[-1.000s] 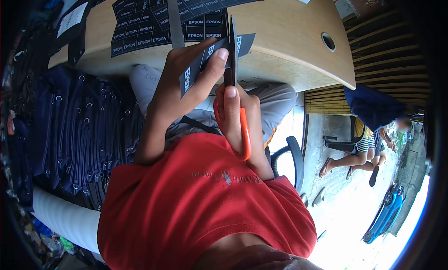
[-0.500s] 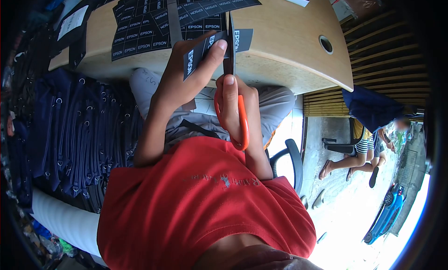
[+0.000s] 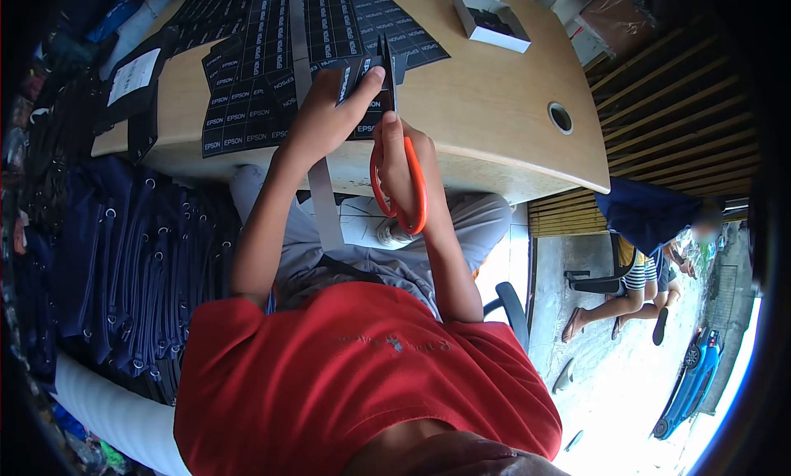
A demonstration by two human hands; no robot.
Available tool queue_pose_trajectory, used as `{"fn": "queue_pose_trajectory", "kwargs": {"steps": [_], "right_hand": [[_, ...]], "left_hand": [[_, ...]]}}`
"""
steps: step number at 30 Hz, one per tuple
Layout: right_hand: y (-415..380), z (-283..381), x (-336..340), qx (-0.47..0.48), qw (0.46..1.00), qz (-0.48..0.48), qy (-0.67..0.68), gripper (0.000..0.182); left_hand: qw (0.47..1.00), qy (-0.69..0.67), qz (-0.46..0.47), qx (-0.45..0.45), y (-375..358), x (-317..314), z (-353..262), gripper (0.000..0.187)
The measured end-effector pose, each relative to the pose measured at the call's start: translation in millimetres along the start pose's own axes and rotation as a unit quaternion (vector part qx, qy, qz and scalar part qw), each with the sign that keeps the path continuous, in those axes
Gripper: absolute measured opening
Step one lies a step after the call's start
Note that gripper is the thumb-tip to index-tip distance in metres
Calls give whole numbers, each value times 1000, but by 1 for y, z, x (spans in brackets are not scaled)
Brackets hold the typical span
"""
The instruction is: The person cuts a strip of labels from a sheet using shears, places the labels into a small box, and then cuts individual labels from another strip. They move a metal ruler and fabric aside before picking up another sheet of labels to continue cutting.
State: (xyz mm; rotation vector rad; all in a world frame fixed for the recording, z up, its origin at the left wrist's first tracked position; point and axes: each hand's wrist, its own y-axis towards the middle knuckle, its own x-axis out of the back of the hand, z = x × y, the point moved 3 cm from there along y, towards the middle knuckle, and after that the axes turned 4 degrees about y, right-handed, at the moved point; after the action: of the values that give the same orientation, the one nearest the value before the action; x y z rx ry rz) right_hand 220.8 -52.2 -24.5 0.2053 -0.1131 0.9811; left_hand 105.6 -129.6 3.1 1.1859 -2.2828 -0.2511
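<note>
My left hand (image 3: 323, 118) pinches a small black piece printed with EPSON (image 3: 354, 74) between thumb and fingers. My right hand (image 3: 404, 159) is closed round the orange handles of a pair of scissors (image 3: 418, 192). The scissors' dark blades point away from me, beside my left thumb and against the black piece. Whether the blades are cutting into it cannot be made out. Behind both hands, black sheets with rows of EPSON labels (image 3: 235, 118) lie overlapping on the wooden table (image 3: 486, 105).
A grey strip (image 3: 325, 204) runs over the sheets and hangs past the table edge. An open white box (image 3: 515, 39) stands at the back right, near a round table hole (image 3: 560, 118). Dark blue strapped items (image 3: 132, 262) are piled left. Another person's legs (image 3: 610, 307) show at right.
My view has shifted, so more of the tabletop and white box show. Both hands and the scissors appear slightly further left. The grey strip's hanging end has come into sight.
</note>
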Motion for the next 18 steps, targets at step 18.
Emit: {"fn": "queue_pose_trajectory", "kwargs": {"steps": [18], "right_hand": [[28, -16, 2, -70, 991, 2, 118, 54]], "left_hand": [[984, -50, 52, 162, 31, 2, 49, 41]]}}
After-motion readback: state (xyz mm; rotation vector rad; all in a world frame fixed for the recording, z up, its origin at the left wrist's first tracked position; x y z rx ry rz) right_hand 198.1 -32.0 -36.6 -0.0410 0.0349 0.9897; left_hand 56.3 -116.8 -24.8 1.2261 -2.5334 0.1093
